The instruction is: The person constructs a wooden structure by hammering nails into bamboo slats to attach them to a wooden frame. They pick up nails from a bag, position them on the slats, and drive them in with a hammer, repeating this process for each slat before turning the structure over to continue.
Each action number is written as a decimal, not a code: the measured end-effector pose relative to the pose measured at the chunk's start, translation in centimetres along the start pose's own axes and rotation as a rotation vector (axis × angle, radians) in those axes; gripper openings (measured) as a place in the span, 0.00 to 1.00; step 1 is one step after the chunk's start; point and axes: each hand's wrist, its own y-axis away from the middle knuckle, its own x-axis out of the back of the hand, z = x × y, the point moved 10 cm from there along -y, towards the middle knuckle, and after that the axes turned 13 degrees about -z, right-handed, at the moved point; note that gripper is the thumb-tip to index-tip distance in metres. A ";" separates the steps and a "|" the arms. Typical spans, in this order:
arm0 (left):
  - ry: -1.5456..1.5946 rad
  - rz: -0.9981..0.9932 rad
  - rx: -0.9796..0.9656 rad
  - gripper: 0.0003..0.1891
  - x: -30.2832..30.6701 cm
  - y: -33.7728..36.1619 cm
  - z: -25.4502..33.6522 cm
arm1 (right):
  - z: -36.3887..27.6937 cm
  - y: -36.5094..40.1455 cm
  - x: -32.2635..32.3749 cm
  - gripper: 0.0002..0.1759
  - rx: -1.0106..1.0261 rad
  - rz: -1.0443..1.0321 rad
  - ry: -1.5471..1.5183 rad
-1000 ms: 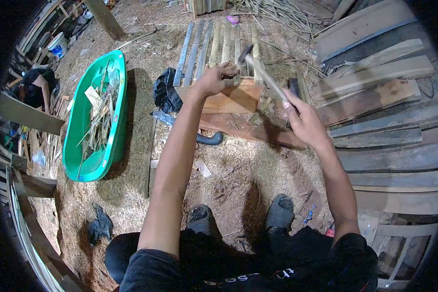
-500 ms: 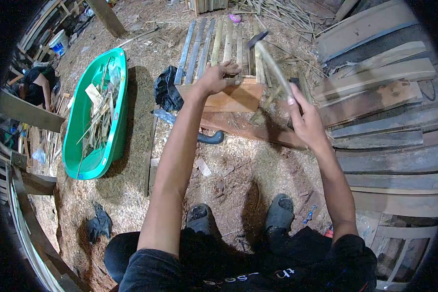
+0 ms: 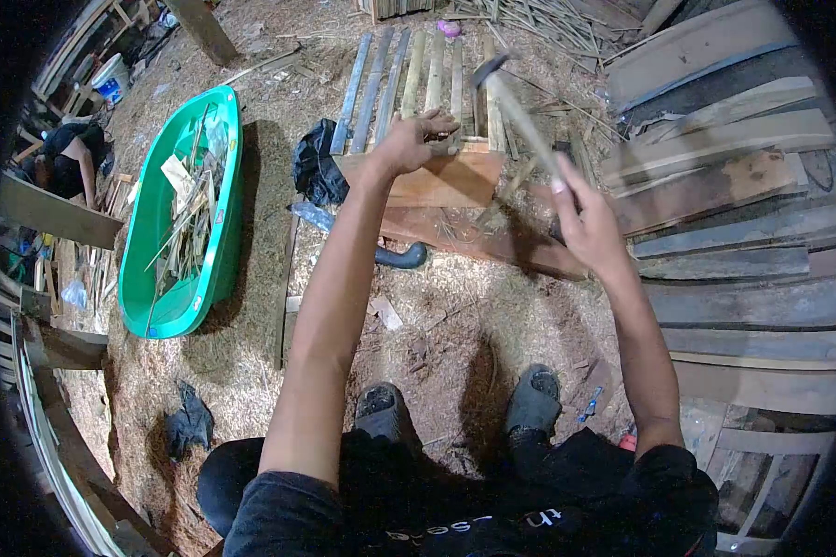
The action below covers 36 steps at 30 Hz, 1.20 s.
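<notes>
First, at the bottom, dark sandals (image 3: 395,420) stand on the littered floor (image 3: 446,334). Ahead, R hand (image 3: 587,221) grips a hammer (image 3: 527,123) by its handle, w/ head lifted near the right slats (image 3: 495,130) of a wooden crate (image 3: 455,178), in front of feet. L hand (image 3: 411,146) is at crate's near end, fingers half bent; whether it pinches smth., can't tell. Behind crate lies pink obj. (image 3: 450,28)
</notes>
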 end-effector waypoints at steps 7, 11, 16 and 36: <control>0.051 0.012 0.019 0.28 0.1 0.0 -0.7 | -1.1 0.0 -1.0 0.23 0.041 -0.089 0.099; 0.221 0.026 0.000 0.31 0.4 0.1 -0.6 | -1.6 -0.1 -0.3 0.22 -0.082 -0.063 -0.032; 0.219 0.039 -0.003 0.41 -0.3 0.0 -1.1 | -1.2 0.3 -0.6 0.23 0.033 -0.099 0.146; 0.241 0.027 0.015 0.41 0.2 0.7 -0.1 | -0.4 0.0 -1.0 0.24 -0.015 -0.149 0.086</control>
